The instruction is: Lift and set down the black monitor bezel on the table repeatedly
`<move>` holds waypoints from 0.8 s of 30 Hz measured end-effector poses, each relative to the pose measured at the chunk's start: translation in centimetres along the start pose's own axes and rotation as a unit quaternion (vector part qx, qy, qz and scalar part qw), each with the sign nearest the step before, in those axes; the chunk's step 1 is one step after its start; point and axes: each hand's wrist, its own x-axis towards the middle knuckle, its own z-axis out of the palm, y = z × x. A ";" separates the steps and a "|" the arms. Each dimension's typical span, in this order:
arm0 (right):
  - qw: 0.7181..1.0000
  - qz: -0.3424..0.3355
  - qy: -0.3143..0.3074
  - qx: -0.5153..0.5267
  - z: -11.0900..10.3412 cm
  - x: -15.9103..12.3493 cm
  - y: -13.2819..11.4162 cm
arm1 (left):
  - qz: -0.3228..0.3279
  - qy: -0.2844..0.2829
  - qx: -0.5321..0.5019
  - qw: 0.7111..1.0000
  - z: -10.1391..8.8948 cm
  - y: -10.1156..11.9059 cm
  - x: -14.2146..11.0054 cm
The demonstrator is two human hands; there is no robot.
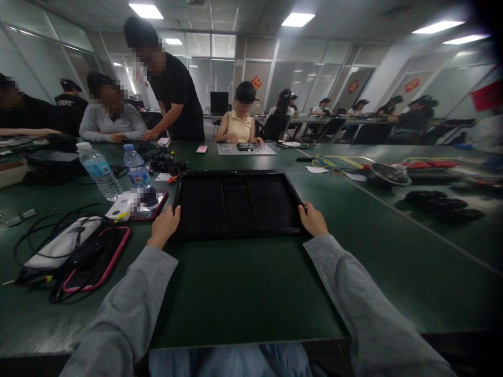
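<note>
A wide black rectangular panel (200,201) with a raised rim lies on the green table in front of me. It looks like the shell of a flat screen, with two thin upright lines and a recessed part near its middle. At its left edge, my left hand (165,225) is closed on the rim, thumb on top. My right hand (313,219) grips the opposite edge the same way. The fingers under the rim are hidden on both sides.
Left of the panel stand two water bottles (101,173), with a phone (151,205) and a white box (119,207) close by. Nearer lie tangled black cables, a white power bank (65,243) and a pink-rimmed phone (124,246). Wires, a metal dish (390,174) and dark objects lie right. People sit opposite.
</note>
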 end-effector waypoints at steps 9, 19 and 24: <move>0.976 -0.103 0.192 -0.004 -0.2 -0.5 -0.5 | 0.035 0.140 -0.049 0.988 -0.1 0.3 -1.1; 0.943 -0.264 0.200 0.040 1.9 -4.1 -5.9 | 0.272 0.274 -0.070 0.920 1.2 3.3 -3.3; 0.946 -0.287 0.148 0.003 3.1 -4.5 -6.4 | 0.339 0.170 -0.008 0.925 2.6 3.7 -3.6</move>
